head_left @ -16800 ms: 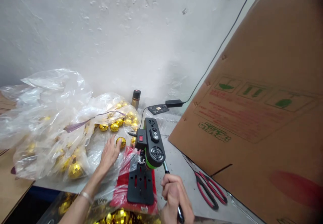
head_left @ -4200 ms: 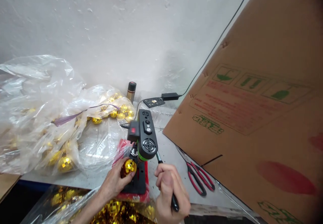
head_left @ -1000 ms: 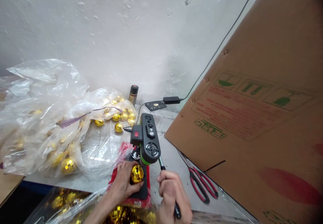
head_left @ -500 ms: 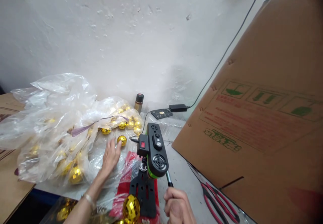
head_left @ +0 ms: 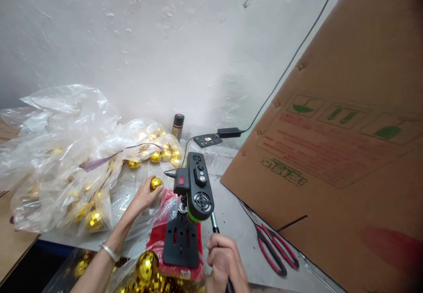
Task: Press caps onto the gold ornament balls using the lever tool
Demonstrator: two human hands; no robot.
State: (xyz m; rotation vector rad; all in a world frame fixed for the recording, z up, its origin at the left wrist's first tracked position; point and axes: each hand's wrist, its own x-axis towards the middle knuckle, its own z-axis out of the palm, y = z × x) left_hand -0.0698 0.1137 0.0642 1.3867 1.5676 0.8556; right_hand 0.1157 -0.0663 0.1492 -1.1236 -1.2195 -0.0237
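The left hand [head_left: 144, 195] had just closed round a gold ball [head_left: 156, 183], so work had seemingly moved to another; the right hand [head_left: 225, 256] gripped the lever [head_left: 214, 222].

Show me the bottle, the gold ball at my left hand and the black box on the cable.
Bottle [head_left: 177, 131], head view: its brownish body.
Gold ball [head_left: 156, 183], head view: the middle of its faceted surface.
Black box [head_left: 229, 132], head view: the middle of its casing.
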